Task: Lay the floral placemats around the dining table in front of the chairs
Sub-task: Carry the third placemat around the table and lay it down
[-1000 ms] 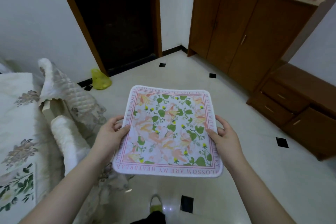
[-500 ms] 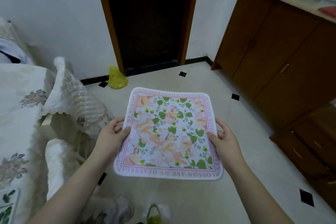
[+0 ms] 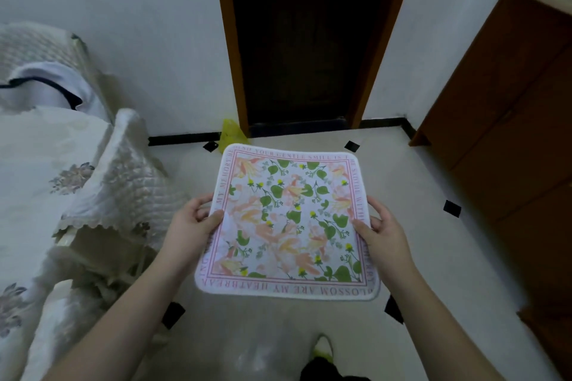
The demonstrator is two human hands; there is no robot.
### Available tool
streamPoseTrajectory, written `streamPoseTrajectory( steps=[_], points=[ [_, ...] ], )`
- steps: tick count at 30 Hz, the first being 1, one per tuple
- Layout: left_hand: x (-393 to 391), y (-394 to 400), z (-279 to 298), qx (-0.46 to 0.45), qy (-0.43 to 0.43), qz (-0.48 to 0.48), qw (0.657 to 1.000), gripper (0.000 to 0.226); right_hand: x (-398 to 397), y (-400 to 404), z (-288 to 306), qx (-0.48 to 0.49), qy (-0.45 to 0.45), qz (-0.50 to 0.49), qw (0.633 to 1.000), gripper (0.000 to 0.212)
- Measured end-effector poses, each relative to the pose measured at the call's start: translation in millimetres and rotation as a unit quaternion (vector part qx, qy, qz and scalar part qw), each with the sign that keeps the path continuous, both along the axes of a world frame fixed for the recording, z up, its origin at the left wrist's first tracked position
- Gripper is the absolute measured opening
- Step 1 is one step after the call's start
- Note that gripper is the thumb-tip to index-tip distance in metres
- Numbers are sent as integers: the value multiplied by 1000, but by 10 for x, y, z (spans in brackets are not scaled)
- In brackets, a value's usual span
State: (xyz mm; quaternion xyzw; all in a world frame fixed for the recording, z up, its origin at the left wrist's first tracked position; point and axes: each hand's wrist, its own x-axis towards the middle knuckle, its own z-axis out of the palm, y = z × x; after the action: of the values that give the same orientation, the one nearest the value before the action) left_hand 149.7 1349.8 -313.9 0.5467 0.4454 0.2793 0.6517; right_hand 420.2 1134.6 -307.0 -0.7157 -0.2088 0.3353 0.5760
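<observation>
Placemat (image 3: 288, 223): carried flat, left hand (image 3: 188, 226) and right hand (image 3: 382, 235) each grasping an edge.
View: swung left; doorway (image 3: 306, 37) now at 12 o'clock, cabinet (image 3: 507, 120) at 3.
Desk: at 9 o'clock, mat not yet laid.

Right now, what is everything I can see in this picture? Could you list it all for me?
floral placemat: one, white with pink border, pink flowers and green leaves; held flat in the air over the floor, centre.
doorway: one, dark, brown frame; far wall.
wooden cabinet: one, brown; right side.
yellow bag: one; on the floor by the door frame, partly behind the placemat.
quilted covers: cream-white with faded flower prints; draped over furniture, left.
floor: pale tiles with small black diamonds.
shoe: one tip, light with yellow-green; bottom edge.
left hand: holds the placemat's left edge.
right hand: holds its right edge.
</observation>
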Motion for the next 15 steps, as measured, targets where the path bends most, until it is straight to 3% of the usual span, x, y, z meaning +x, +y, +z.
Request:
streamPoseTrajectory(
  steps=[8,15],
  points=[
    [494,284,197,37,13,83,996,28,913,806,211,8,0,103,995,49],
    [462,645,288,33,10,173,984,33,1063,1707,274,13,14,176,984,46]
  ],
)
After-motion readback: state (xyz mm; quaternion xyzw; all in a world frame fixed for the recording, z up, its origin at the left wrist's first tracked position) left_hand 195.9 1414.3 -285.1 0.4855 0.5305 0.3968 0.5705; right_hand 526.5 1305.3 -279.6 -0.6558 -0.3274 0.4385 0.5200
